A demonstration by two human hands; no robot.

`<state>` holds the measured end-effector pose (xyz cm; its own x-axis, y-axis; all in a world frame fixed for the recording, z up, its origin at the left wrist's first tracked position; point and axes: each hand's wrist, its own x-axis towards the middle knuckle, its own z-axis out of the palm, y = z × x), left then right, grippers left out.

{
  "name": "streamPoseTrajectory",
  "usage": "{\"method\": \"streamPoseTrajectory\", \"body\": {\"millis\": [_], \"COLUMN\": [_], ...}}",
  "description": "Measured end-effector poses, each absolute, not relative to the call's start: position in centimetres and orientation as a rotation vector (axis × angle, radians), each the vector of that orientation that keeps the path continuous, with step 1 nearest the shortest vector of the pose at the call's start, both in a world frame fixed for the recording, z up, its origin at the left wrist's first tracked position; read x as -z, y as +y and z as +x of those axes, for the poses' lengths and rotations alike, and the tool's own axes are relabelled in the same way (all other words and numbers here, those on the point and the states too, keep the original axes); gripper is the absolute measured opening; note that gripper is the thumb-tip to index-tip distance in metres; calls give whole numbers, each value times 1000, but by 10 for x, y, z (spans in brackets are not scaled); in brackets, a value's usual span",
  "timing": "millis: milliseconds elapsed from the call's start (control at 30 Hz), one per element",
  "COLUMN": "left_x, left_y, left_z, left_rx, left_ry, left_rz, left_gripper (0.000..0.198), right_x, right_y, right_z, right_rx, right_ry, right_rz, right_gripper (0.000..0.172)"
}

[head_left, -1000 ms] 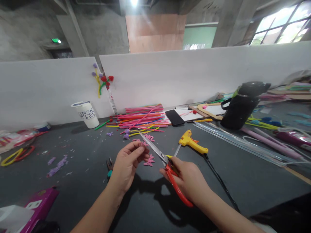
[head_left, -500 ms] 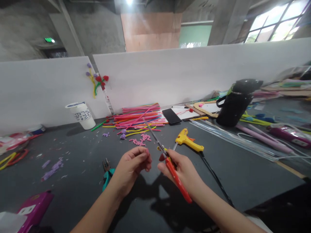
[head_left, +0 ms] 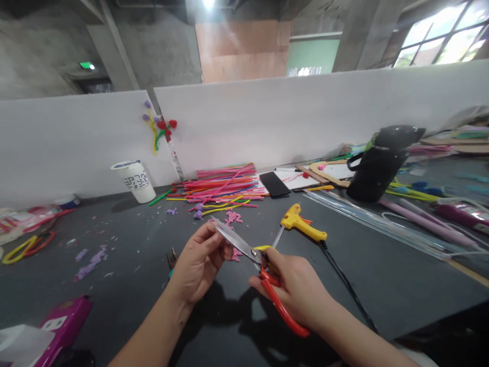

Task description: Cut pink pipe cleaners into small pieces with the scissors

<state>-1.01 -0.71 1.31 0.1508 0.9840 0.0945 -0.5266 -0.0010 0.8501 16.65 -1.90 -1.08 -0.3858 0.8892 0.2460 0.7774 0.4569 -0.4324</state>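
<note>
My right hand (head_left: 296, 285) is wrapped round the red handles of a pair of scissors (head_left: 239, 242). Their blades point up and left, and the tips reach the fingertips of my left hand (head_left: 202, 260). Those fingers are closed in a pinch; what they hold is hidden behind the blades and too small to name. Cut bits of pink pipe cleaner (head_left: 234, 217) lie just beyond the blades. Left of my left hand, dark-jawed pliers (head_left: 171, 259) are partly covered by my wrist. A yellow glue gun (head_left: 301, 224) rests beyond my right hand, its glue stick pointing toward the scissors.
A pile of pink and red pipe cleaners (head_left: 221, 186) lies at the back, beside a black phone (head_left: 274, 184). A white cup (head_left: 137, 182) stands left, a black jug (head_left: 376, 165) right. Purple scraps (head_left: 91, 262) and yellow-and-red-handled scissors (head_left: 28, 247) lie at left.
The scissors have swung left and lower, so their blades now meet my left fingertips. My left hand has turned slightly, still pinched. The view has shifted a little.
</note>
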Motion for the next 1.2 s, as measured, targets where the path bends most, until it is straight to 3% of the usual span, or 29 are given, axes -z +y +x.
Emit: {"method": "streamPoseTrajectory", "body": {"millis": [1200], "left_x": [-7], "left_y": [-3], "left_z": [-16], "left_rx": [-1259], "left_ry": [460], "left_rz": [751], "left_gripper": [6], "right_x": [17], "right_y": [-13], "right_z": [172], "right_rx": [78], "right_ry": [-2283], "right_rz": [-1340], "right_gripper": [30]}}
